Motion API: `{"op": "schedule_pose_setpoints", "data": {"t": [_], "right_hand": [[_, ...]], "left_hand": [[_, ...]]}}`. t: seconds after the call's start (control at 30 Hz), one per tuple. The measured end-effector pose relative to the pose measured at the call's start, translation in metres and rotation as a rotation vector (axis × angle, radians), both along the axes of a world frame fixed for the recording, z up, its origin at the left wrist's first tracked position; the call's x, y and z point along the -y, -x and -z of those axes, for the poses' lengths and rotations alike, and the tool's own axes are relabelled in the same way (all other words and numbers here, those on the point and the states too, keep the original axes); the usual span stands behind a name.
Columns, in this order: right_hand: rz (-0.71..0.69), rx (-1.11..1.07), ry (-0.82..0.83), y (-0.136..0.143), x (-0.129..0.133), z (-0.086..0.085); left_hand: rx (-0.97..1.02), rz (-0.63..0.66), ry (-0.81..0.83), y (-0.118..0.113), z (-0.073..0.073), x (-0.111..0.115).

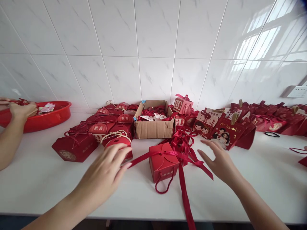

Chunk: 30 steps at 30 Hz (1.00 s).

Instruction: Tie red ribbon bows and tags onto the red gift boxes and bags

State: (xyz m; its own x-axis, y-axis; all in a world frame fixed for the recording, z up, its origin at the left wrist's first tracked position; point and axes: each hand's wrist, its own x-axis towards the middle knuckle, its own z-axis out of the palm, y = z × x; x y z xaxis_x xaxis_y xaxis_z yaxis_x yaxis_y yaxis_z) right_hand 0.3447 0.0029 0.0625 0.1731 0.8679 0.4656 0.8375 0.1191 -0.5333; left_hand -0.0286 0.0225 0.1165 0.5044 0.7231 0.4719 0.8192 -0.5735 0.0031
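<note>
A small red gift box (161, 162) stands on the white table in front of me, with a red rope handle (165, 191) hanging at its front. Red ribbon (141, 158) crosses its top and is tied there in the middle. My left hand (107, 167) is left of the box, the ribbon's left end running to its thumb; the grip itself is partly hidden. To the right, my right hand (219, 161) is held with thumb and fingers apart, beside the ribbon's loose right end (206, 169). Another strip of ribbon (185, 195) drops over the table's front edge.
Behind the box lie a heap of ribbon (182, 140) and a cardboard box (153, 129) of ribbons and cards. Red gift boxes (76, 143) crowd the left, gift bags (224, 132) the right. Another person's hand (22, 110) works over a red basin (50, 119) at far left.
</note>
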Motion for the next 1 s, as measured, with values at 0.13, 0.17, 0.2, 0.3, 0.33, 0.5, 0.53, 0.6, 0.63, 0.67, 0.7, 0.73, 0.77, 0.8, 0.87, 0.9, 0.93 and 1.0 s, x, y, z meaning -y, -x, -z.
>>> {"op": "schedule_pose_setpoints", "data": {"t": [0.13, 0.17, 0.2, 0.3, 0.33, 0.5, 0.53, 0.6, 0.63, 0.67, 0.7, 0.73, 0.77, 0.8, 0.87, 0.9, 0.93, 1.0], "right_hand": [[-0.375, -0.181, 0.200, 0.041, -0.014, -0.013], [-0.439, -0.230, 0.248, 0.049, -0.020, -0.013], [-0.496, -0.302, 0.301, 0.054, -0.025, -0.012], [-0.632, -0.567, 0.446, 0.060, -0.038, -0.005], [-0.655, -0.651, 0.478, 0.059, -0.040, -0.002], [-0.624, -0.829, 0.599, 0.050, -0.037, 0.003], [-0.625, -0.823, 0.621, 0.050, -0.036, 0.003], [-0.645, -0.805, 0.647, 0.049, -0.035, 0.003], [-0.659, -0.800, 0.653, 0.049, -0.035, 0.003], [-0.674, -0.796, 0.653, 0.049, -0.035, 0.003], [-0.690, -0.794, 0.650, 0.048, -0.035, 0.003], [-0.705, -0.793, 0.647, 0.046, -0.036, 0.003], [-0.721, -0.793, 0.645, 0.045, -0.036, 0.003], [-0.735, -0.793, 0.646, 0.043, -0.036, 0.003], [-0.759, -0.793, 0.647, 0.038, -0.035, 0.003], [-0.769, -0.791, 0.646, 0.035, -0.034, 0.003], [-0.778, -0.789, 0.644, 0.033, -0.033, 0.003], [-0.791, -0.784, 0.644, 0.030, -0.031, 0.001]], "left_hand": [[0.372, 0.089, 0.560, -0.035, 0.010, -0.017], [0.511, 0.068, 0.690, -0.043, 0.015, -0.023], [0.646, 0.040, 0.821, -0.049, 0.019, -0.030], [0.748, 0.004, 1.018, -0.059, 0.029, -0.045], [0.763, 0.000, 1.068, -0.061, 0.030, -0.046], [0.889, 0.066, 1.348, -0.063, 0.021, -0.044], [0.912, 0.084, 1.396, -0.064, 0.020, -0.044], [0.954, 0.094, 1.489, -0.065, 0.018, -0.046], [0.968, 0.085, 1.534, -0.065, 0.019, -0.049], [0.975, 0.069, 1.572, -0.065, 0.020, -0.051], [0.976, 0.050, 1.599, -0.065, 0.021, -0.053], [0.970, 0.034, 1.613, -0.064, 0.022, -0.055], [0.960, 0.022, 1.616, -0.063, 0.024, -0.056], [0.950, 0.017, 1.607, -0.062, 0.024, -0.056], [0.929, 0.027, 1.568, -0.058, 0.025, -0.055], [0.919, 0.038, 1.545, -0.057, 0.024, -0.055], [0.908, 0.049, 1.522, -0.055, 0.023, -0.053], [0.880, 0.063, 1.482, -0.053, 0.022, -0.051]]}}
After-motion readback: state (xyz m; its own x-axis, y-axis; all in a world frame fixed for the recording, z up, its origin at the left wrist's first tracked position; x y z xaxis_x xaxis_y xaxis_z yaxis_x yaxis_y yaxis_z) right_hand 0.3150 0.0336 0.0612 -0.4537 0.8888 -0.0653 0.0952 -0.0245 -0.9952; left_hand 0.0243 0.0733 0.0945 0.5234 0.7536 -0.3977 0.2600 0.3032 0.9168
